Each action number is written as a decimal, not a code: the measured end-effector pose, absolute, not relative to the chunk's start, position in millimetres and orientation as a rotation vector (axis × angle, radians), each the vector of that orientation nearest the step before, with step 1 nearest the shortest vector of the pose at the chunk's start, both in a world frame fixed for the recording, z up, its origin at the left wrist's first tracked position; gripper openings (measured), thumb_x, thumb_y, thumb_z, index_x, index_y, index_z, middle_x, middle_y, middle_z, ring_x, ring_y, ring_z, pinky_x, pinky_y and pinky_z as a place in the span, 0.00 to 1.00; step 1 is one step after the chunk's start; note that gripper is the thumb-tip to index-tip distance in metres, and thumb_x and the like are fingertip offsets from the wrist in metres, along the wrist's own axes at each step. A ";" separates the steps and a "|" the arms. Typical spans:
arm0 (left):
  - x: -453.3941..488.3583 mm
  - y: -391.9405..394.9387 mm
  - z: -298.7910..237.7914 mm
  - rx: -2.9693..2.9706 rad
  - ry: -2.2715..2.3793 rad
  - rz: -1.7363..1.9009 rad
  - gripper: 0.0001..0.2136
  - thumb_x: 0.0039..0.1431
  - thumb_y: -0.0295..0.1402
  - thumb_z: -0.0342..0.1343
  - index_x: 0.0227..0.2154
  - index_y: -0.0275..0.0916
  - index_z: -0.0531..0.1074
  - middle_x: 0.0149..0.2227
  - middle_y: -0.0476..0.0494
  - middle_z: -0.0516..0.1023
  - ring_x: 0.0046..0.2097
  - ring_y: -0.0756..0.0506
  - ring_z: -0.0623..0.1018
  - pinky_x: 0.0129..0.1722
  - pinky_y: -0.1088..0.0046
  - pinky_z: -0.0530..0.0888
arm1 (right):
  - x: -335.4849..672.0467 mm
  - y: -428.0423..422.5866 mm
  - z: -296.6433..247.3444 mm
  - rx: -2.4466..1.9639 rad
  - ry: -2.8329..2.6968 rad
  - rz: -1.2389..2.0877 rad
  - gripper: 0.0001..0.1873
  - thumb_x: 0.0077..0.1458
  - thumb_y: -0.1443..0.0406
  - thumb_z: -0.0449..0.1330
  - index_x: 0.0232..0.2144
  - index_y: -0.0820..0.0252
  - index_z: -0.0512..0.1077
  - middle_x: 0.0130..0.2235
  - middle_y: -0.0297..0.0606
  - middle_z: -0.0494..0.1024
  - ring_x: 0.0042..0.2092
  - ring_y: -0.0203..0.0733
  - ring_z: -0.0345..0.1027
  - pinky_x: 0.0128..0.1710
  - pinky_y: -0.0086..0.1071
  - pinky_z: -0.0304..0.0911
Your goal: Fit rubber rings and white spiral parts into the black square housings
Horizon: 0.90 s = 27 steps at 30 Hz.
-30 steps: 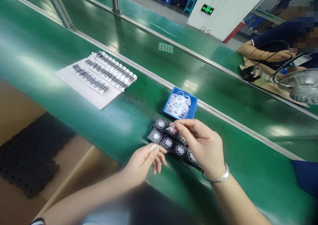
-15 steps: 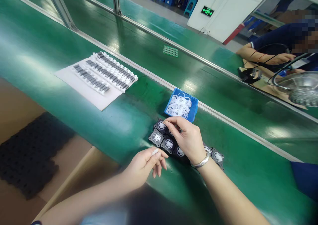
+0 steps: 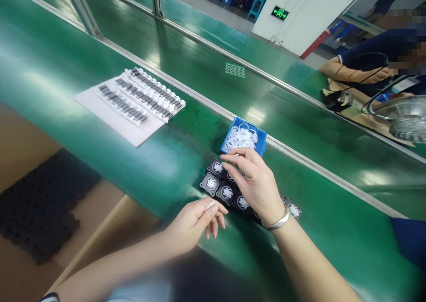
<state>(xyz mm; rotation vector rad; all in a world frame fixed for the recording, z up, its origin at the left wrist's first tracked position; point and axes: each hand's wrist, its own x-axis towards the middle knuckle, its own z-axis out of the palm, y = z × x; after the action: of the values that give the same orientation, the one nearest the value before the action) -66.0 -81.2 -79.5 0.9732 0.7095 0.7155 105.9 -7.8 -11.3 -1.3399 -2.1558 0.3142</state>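
Note:
My left hand (image 3: pixel 201 220) is closed, thumb against the fingers, around a small white plastic piece (image 3: pixel 210 205) just in front of a group of black square housings. White swirl-shaped blades fill the round centre of each visible housing, such as the front-left housing (image 3: pixel 211 184). Over the back of the group hovers my right hand (image 3: pixel 254 182), wearing a silver bangle (image 3: pixel 278 220). Its thumb and index fingertips are slightly apart, with nothing clear between them. The hand hides several housings. A blue bin (image 3: pixel 261 148) of thin white rings (image 3: pixel 240 137) stands just behind.
On the left, a white board (image 3: pixel 113 123) carries rows of grey and white parts. A green circuit panel (image 3: pixel 234 70) lies beyond the metal rail (image 3: pixel 299 149). Another person's arm (image 3: pixel 353 73) and a metal lamp (image 3: pixel 401 117) are at the right.
My right hand has shifted slightly right, and its pinched thumb and index finger have parted. My left hand keeps its hold on the white piece, almost unmoved.

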 end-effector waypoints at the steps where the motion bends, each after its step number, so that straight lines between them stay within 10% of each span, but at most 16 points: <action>1: -66.3 -81.3 -79.2 0.977 0.710 0.712 0.19 0.69 0.46 0.44 0.41 0.33 0.70 0.33 0.42 0.74 0.27 0.51 0.73 0.26 0.75 0.70 | 105.5 -5.3 -14.0 -1.329 -2.145 0.329 0.08 0.63 0.67 0.56 0.42 0.55 0.74 0.43 0.40 0.74 0.45 0.42 0.70 0.46 0.40 0.68; 20: -67.2 -82.6 -80.7 0.985 0.702 0.707 0.18 0.70 0.45 0.43 0.41 0.34 0.69 0.34 0.42 0.75 0.28 0.51 0.73 0.26 0.76 0.70 | 110.0 -12.9 9.1 -1.347 -2.058 0.079 0.15 0.61 0.64 0.60 0.50 0.56 0.68 0.49 0.46 0.72 0.48 0.47 0.68 0.48 0.43 0.68; 27: -70.7 -81.1 -76.7 1.157 0.706 0.726 0.20 0.70 0.45 0.41 0.32 0.35 0.67 0.25 0.47 0.71 0.25 0.51 0.71 0.28 0.74 0.72 | 101.2 -55.6 10.7 -1.199 -2.367 0.849 0.04 0.63 0.67 0.57 0.40 0.56 0.72 0.43 0.38 0.73 0.44 0.38 0.70 0.43 0.32 0.69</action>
<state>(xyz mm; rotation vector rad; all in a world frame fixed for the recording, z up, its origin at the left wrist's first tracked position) -70.7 -81.1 -76.7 1.1569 0.7058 0.7264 101.2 -55.6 10.7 -1.1991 -2.3669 0.8495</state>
